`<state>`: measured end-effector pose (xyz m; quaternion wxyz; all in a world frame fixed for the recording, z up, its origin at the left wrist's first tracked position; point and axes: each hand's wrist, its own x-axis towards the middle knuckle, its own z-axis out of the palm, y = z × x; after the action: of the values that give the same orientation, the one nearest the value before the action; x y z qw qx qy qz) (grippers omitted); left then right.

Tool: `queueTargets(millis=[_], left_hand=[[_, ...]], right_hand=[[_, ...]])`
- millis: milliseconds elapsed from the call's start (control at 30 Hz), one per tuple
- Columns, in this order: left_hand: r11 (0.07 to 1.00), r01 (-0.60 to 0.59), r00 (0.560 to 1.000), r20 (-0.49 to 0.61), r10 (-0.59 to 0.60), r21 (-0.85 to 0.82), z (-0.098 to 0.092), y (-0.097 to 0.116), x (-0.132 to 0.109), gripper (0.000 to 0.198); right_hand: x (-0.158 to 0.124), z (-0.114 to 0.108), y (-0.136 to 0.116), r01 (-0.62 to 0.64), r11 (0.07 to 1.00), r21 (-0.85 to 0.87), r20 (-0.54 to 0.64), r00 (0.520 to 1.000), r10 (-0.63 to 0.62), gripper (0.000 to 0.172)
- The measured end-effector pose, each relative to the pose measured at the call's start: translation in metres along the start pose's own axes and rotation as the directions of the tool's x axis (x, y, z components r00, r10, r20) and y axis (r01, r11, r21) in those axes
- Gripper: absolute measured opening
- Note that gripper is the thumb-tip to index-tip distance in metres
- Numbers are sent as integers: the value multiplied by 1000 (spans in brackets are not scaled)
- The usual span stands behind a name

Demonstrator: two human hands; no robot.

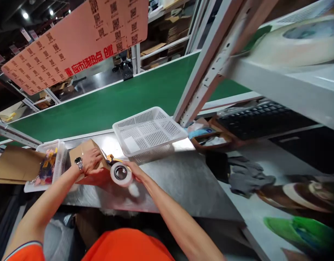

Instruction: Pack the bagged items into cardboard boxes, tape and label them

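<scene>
My left hand, with a metal watch on the wrist, lies over a brown cardboard box and holds it on the steel tabletop. In my right hand is a tape dispenser carrying a thick roll of clear packing tape. Its yellow and dark head touches or nearly touches the right side of the box; I cannot tell which. The right fingers are partly hidden behind the roll.
A white perforated basket stands behind my right hand. At left, another white basket holds colourful bagged items beside flat cardboard. A green conveyor belt runs behind, below a pink QR-code board. A metal post rises at right.
</scene>
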<state>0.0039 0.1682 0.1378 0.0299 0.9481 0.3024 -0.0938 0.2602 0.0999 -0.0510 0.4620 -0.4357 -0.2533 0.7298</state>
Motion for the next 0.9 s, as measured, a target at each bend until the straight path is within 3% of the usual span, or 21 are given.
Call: queueTargets(millis=[67, 100, 133, 167, 200, 233, 267, 300, 367, 467, 500, 533, 567, 633, 700, 733, 800, 900], left_hand=[[972, 235, 972, -19, -235, 20, 0, 3, 6, 55], [911, 413, 910, -48, -412, 13, -1, 4, 12, 54], [805, 594, 801, -84, -593, -14, -3, 5, 18, 53], [673, 737, 665, -116, -738, -57, -6, 6, 24, 53], [553, 827, 539, -136, -831, -104, -9, 6, 30, 52], [471, 870, 451, -152, -879, -143, -12, 6, 35, 52], [442, 882, 417, -168, -893, -162, -15, 6, 37, 53], [460, 873, 431, -183, -883, -162, -17, 7, 36, 55], [579, 803, 551, -195, -811, -140, -20, 8, 25, 62], [860, 494, 859, -82, -506, -129, -21, 12, -5, 78], [924, 357, 932, -19, -363, -137, -20, 14, -15, 81], [961, 235, 972, 41, -231, -145, -19, 17, -23, 82], [977, 154, 986, 91, -142, -145, -18, 19, -28, 79], [982, 160, 980, 134, -146, -100, -15, 22, -28, 67], [943, 330, 941, 92, -326, -33, -11, 24, -17, 57], [896, 443, 895, 50, -442, -12, -9, 24, -9, 55], [756, 655, 755, -34, -655, -15, -7, 24, 9, 51], [557, 827, 552, -77, -830, -76, -7, 21, 29, 50]], right_hand=[[-25, -13, 8, 7, 1000, -6, 23, 1000, -7, 58], [-37, -18, 13, 19, 1000, -21, 38, 999, -18, 60], [-47, -21, 18, 30, 998, -46, 64, 998, -27, 59], [-55, -23, 23, 39, 996, -76, 100, 995, -31, 58], [-62, -23, 28, 43, 994, -103, 138, 990, -29, 55], [-67, -23, 33, 42, 991, -123, 171, 985, -21, 53], [-70, -22, 37, 39, 991, -130, 197, 980, -13, 52], [-72, -22, 41, 38, 992, -123, 210, 978, -11, 52], [-74, -23, 46, 29, 996, -90, 205, 979, -10, 55], [-75, -28, 50, -4, 998, -58, 175, 984, 14, 60], [-75, -29, 52, -15, 999, -48, 169, 985, 23, 60], [-75, -29, 53, -27, 999, -37, 174, 984, 33, 60], [-75, -29, 54, -32, 999, -23, 179, 983, 36, 60], [-75, -25, 55, -29, 999, 19, 154, 988, 26, 58], [-75, -21, 56, -11, 998, 63, 73, 997, 6, 57], [-75, -19, 56, 2, 997, 77, 25, 1000, -4, 56], [-79, -16, 58, 6, 998, 61, -8, 1000, -6, 55], [-92, -13, 67, -15, 997, -74, 134, 991, 25, 50]])
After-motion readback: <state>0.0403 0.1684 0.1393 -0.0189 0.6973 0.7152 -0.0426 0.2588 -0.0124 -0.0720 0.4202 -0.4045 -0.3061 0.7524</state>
